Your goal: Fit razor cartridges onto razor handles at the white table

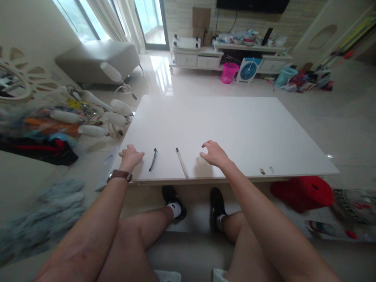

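On the white low table [235, 129], near its front edge, lie a small black tool [152, 159] and a thin pale stick [182, 163]. My left hand [131, 156], with a brown watch on the wrist, rests on the table's front left corner just left of the black tool, its fingers curled under with nothing visible in them. To the right of the stick my right hand [214, 153] hovers over the tabletop with fingers spread and bent downward, holding nothing. Two tiny bits [266, 170] lie further right.
A pile of white-handled utensils and clutter [88, 113] lies left of the table. A red stool [305, 192] sits under the right front corner. A grey rug [44, 219] is at lower left. A pink basket [229, 72], a fan and a TV cabinet stand at the back.
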A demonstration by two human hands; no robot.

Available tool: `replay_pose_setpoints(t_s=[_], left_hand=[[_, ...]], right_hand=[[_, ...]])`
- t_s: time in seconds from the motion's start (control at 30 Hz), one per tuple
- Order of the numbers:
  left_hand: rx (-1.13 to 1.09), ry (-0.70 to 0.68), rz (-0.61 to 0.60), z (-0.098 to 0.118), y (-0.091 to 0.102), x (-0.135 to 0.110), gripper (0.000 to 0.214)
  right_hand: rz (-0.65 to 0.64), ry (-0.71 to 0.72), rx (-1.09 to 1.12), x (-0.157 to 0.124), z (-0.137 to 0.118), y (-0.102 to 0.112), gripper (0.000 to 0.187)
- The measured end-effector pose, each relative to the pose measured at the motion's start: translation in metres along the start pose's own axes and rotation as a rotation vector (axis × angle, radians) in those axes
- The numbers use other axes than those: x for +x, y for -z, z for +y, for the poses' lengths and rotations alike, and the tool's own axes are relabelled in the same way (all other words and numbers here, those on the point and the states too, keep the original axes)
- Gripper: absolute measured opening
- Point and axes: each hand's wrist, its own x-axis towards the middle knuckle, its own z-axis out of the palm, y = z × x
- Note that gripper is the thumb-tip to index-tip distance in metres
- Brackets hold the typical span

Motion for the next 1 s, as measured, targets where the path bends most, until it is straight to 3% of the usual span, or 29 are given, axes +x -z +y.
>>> replay_pose_setpoints(t_s=[0.07,0.17,0.27,0.4,0.53,0.7,0.87,1.0], left_hand=[[-0.188,-0.058,0.022,0.029,0.003,-0.017,0.051],[-0.720,-0.095,-0.230,0.080,0.003,-0.055,0.035],[-1.028,-0.161,-0.476,0.126,-0.002,-0.094,0.040],[-1.309,-0.124,-0.590,0.165,-0.017,-0.123,0.020],[-1.380,-0.076,-0.531,0.185,-0.035,-0.129,0.021],[-1.394,-0.050,-0.512,0.198,-0.047,-0.122,0.029],[-1.307,-0.057,-0.490,0.202,-0.048,-0.112,0.026],[-1.282,-0.063,-0.523,0.197,-0.049,-0.110,0.029]], right_hand=[[0.080,0.107,0.095,-0.003,-0.008,0.005,0.020],[0.223,0.270,0.242,-0.012,-0.024,0.015,0.016],[0.330,0.373,0.327,-0.022,-0.040,0.024,0.015],[0.358,0.400,0.316,-0.031,-0.045,0.026,0.024],[0.357,0.342,0.262,-0.031,-0.036,0.024,0.030],[0.372,0.312,0.263,-0.021,-0.028,0.023,0.023],[0.370,0.280,0.312,-0.008,-0.029,0.020,0.022],[0.377,0.260,0.356,-0.004,-0.033,0.015,0.011]])
